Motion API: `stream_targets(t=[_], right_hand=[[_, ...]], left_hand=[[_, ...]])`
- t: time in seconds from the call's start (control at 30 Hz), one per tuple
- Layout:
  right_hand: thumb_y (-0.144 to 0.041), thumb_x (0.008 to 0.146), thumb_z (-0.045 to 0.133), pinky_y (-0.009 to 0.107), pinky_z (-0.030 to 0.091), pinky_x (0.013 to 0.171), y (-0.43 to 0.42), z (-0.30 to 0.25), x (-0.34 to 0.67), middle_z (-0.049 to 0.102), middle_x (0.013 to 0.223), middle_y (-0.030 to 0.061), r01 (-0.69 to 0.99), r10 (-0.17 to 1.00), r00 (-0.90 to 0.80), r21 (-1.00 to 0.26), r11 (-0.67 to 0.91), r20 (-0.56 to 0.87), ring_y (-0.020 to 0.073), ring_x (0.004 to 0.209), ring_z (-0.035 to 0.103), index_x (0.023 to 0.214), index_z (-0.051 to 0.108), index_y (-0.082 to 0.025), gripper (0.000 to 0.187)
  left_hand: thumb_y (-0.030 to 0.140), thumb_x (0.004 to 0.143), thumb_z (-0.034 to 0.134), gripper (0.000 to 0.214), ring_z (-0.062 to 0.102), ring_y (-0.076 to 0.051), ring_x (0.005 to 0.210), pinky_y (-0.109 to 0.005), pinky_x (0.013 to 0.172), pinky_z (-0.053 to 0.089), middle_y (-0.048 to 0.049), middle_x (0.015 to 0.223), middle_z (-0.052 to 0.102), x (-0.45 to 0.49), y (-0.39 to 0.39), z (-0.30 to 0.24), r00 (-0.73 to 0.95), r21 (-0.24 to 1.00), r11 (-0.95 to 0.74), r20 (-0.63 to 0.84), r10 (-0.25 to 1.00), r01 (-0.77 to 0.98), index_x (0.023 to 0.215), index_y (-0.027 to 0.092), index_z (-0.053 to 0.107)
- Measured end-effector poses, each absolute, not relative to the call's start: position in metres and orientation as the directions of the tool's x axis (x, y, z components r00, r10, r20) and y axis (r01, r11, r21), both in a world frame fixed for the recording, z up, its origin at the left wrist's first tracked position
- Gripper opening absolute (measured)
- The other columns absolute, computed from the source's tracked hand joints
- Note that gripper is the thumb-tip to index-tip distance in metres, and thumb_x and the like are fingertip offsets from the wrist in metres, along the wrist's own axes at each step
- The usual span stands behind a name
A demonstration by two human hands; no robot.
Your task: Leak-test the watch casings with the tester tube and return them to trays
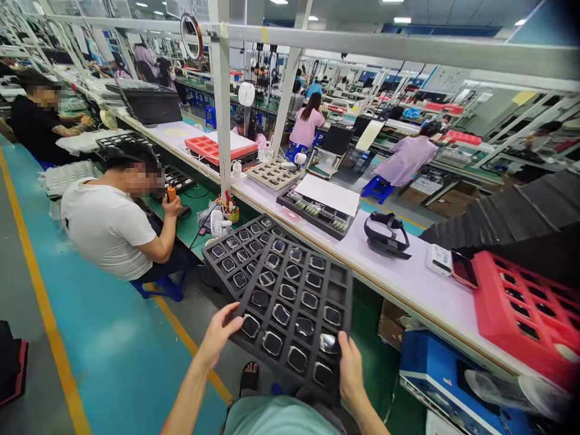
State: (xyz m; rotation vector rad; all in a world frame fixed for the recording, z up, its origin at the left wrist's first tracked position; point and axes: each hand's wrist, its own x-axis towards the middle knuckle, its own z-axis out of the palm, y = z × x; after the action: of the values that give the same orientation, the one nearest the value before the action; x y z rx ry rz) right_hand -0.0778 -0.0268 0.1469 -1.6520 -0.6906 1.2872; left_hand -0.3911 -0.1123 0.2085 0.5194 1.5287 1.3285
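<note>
A black compartment tray (296,302) full of small square metal-rimmed parts is lifted in front of me. My left hand (220,335) grips its near left edge with the thumb on top. My right hand (350,368) clasps its near right edge, next to a loose shiny part (328,343). A second black tray (240,254) of the same parts lies under and behind it, sticking out to the left. My lap in a green shirt shows at the bottom.
A long white bench (399,278) runs from upper left to right, carrying a red tray (525,308), a black headset (386,234), a paper-covered tray (319,205) and stacked dark trays (512,211). A seated person in white (111,223) works at the left. A blue box (448,380) sits under the bench.
</note>
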Motion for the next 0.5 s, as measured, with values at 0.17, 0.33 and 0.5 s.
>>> stream_targets(t=[0.17,0.33,0.5], right_hand=[[-0.073,0.06,0.071,0.049,0.055,0.103,-0.064,0.147,0.001,0.076,0.108,0.0106,-0.009,0.764,0.492,-0.88,-0.475,-0.417,0.037,0.117,0.067,0.098,0.068,-0.021,0.065],[-0.079,0.062,0.065,0.052,0.051,0.106,-0.087,0.141,0.04,0.074,0.11,0.0118,0.07,0.735,0.581,-0.878,-0.474,-0.351,0.0378,0.118,0.065,0.098,0.065,-0.019,0.07],[-0.081,0.071,0.062,0.045,0.056,0.092,-0.103,0.122,0.049,0.076,0.094,0.0089,0.128,0.728,0.616,-0.873,-0.47,-0.302,0.0332,0.102,0.069,0.093,0.069,-0.017,0.068]], left_hand=[[0.05,0.067,0.089,0.065,0.07,-0.033,0.111,-0.044,0.099,0.055,-0.011,0.122,0.077,-0.329,-0.118,0.193,-0.206,0.887,0.357,-0.422,0.883,-0.292,0.123,0.02,0.076],[0.043,0.074,0.087,0.058,0.066,-0.032,0.12,-0.045,0.106,0.051,-0.0115,0.125,0.075,-0.302,-0.102,0.177,-0.083,0.883,0.404,-0.433,0.897,-0.24,0.126,0.021,0.074],[0.038,0.088,0.079,0.046,0.064,-0.03,0.125,-0.05,0.108,0.05,-0.0129,0.134,0.07,-0.292,-0.089,0.15,0.018,0.872,0.477,-0.478,0.878,-0.108,0.129,0.02,0.069]])
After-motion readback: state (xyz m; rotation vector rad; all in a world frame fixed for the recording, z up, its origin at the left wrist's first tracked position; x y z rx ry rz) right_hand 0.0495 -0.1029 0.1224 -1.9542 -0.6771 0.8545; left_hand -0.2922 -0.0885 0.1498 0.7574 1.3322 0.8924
